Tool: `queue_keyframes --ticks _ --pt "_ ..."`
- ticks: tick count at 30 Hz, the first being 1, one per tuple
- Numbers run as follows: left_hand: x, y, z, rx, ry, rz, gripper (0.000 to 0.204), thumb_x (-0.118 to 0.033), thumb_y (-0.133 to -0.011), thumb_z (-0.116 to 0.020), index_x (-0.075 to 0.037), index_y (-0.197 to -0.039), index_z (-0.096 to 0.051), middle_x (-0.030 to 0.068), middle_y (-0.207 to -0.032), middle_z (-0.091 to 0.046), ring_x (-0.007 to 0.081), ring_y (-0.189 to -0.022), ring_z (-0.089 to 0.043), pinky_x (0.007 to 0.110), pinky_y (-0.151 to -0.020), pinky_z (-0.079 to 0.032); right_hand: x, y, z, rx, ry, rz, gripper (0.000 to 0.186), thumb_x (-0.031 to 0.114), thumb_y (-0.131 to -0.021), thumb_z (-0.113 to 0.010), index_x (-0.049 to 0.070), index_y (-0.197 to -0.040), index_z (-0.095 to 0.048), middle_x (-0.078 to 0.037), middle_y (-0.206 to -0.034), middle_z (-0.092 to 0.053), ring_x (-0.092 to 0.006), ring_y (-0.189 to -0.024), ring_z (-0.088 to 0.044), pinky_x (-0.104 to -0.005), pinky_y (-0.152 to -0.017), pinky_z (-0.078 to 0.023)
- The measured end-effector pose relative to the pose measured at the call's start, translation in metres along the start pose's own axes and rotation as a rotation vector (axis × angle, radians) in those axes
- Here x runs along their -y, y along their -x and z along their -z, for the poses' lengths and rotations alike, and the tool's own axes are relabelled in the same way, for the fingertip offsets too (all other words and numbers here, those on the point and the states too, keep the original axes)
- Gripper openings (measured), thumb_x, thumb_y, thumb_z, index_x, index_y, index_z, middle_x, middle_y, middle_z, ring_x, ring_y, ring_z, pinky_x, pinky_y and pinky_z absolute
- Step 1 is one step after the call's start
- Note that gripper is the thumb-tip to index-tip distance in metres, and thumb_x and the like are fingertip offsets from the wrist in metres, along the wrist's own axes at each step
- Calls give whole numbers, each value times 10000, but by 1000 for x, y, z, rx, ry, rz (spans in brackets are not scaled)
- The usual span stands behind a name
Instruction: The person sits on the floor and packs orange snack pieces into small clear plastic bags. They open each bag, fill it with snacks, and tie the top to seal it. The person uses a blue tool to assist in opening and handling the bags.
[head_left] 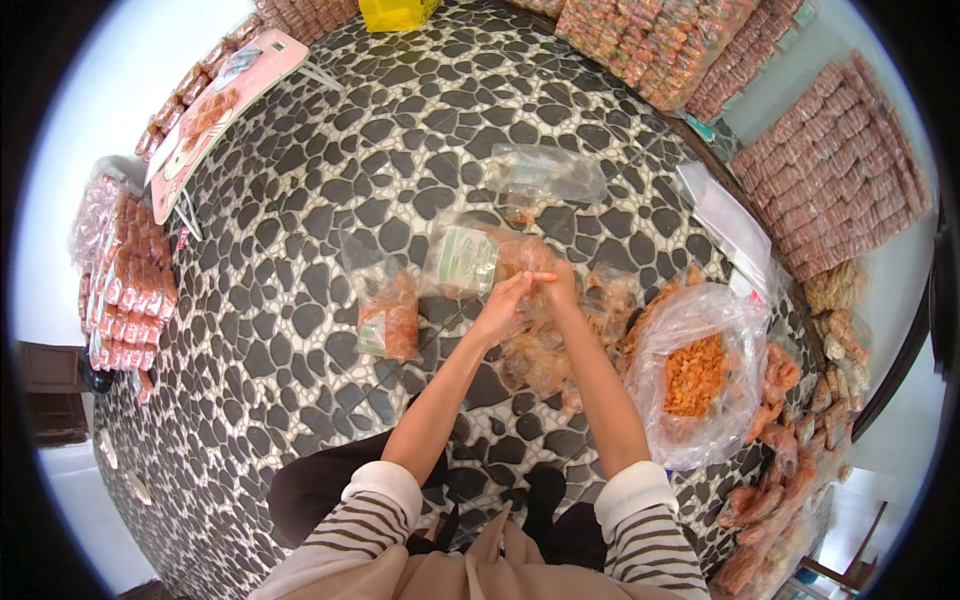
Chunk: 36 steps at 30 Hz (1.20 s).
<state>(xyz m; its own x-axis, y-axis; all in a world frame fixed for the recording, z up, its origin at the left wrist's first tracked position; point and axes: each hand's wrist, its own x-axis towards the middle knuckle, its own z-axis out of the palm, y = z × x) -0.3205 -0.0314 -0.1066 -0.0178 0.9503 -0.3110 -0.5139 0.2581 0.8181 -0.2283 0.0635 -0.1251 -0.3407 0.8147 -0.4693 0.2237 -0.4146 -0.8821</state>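
Note:
My left hand [508, 300] and my right hand [555, 285] meet, fingers closed on a clear bag of orange snacks [515, 255] with a green-and-white label, at the centre. A similar filled bag [398, 325] lies left of my hands on the patterned floor. Beyond them is a flattened clear bag [545, 170]. Crumpled small bags with orange contents [535, 355] lie beneath and beside my forearms. A large open plastic sack of orange flakes [695, 370] sits to my right.
A low pink table [280, 55] with packs stands at upper left. Packed stacks line the left [135, 290] and upper right [830, 170]. White flat sheets [725, 220] lie at right, loose packs [770, 480] at lower right, a yellow object [395, 12] at top.

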Motion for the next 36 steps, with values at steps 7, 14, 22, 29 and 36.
queue_keyframes --ticks 7,14,22,29,36 --pt "-6 1 -5 -290 -266 -281 423 -386 -966 -334 -94 -1135 -590 44 -1196 -461 145 -911 -437 301 -799 -397 19 29 22 443 -426 93 358 -10 -800 -484 -26 -1154 -435 -176 -1074 -551 -292 -990 -560 -379 -822 -449" --pt "4 -7 -28 -46 -235 -245 431 -357 -973 -319 -66 -1079 -618 38 -1138 -572 104 -967 -490 229 -821 -372 22 56 20 168 1089 204 469 56 -816 -477 -4 -1265 -357 -286 -1189 -452 -415 -1056 -482 -400 -811 -464" --pt "-18 -7 -21 -369 125 -233 454 -388 -966 -329 -43 -1059 -609 2 -948 -613 69 -804 -481 235 -655 -407 19 72 10 -50 932 888 298 20 -784 -502 -11 -1077 -549 -228 -1096 -523 -367 -1020 -518 -396 -838 -444" --pt "-39 1 -18 -129 -3 -62 457 -369 -968 -330 -27 -999 -632 13 -842 -645 70 -688 -464 237 -624 -391 40 56 1 -213 773 462 355 -14 -725 -550 -7 -1080 -565 -184 -1009 -550 -344 -896 -568 -367 -776 -469" --pt "-27 -18 27 -478 -541 -485 458 -339 -968 -334 -32 -889 -664 31 -652 -621 130 -602 -502 277 -697 -406 22 61 8 -66 242 451 272 70 -799 -590 39 -1069 -606 -123 -989 -617 -250 -881 -606 -289 -780 -470"
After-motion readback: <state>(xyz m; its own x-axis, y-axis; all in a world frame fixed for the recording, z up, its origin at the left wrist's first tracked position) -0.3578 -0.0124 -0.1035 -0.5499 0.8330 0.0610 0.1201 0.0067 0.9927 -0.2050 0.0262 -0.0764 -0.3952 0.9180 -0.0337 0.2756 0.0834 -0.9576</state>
